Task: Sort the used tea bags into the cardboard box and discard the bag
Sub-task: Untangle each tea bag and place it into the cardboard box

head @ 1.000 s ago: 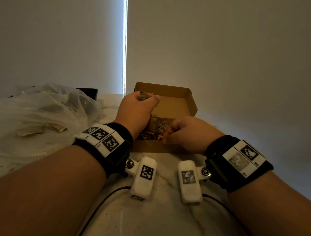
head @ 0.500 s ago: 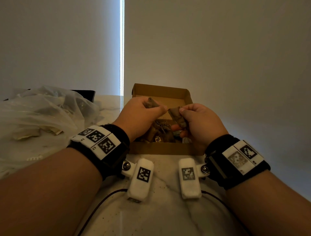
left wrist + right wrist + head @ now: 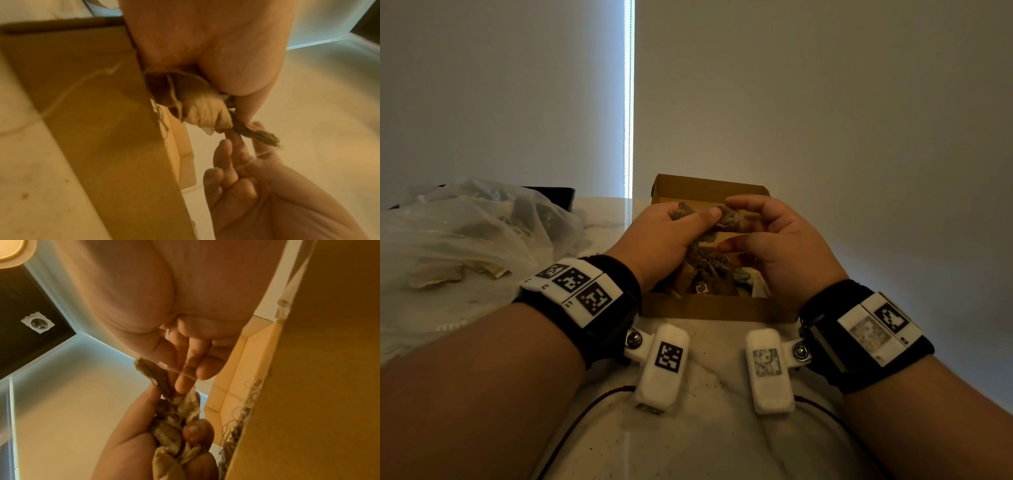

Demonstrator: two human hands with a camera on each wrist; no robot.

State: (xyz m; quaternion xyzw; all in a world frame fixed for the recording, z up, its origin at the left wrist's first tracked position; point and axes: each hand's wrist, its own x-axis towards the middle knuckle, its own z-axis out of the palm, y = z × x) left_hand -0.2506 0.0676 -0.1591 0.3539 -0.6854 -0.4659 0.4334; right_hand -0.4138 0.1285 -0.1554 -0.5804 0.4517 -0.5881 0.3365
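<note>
An open cardboard box [image 3: 709, 308] stands on the pale table, with several used tea bags [image 3: 709, 270] and tangled strings inside. Above it my left hand [image 3: 688, 217] grips a clump of brown tea bags [image 3: 197, 104] in its curled fingers. My right hand [image 3: 739, 222] meets it from the right and pinches the end of one tea bag [image 3: 257, 134] between thumb and fingertips [image 3: 180, 386]. A thin string runs across the right fingers. The clump [image 3: 170, 434] sits in the left palm under its thumb.
A crumpled clear plastic bag [image 3: 465, 233] with more tea bags lies on the table to the left. A dark object [image 3: 551, 195] sits behind it. Walls close off the back and right. Cables [image 3: 585, 411] run along the near table.
My right hand has come up out of the box with a tea bag and moved left to meet the left hand. The left hand has stayed over the box with its clump.
</note>
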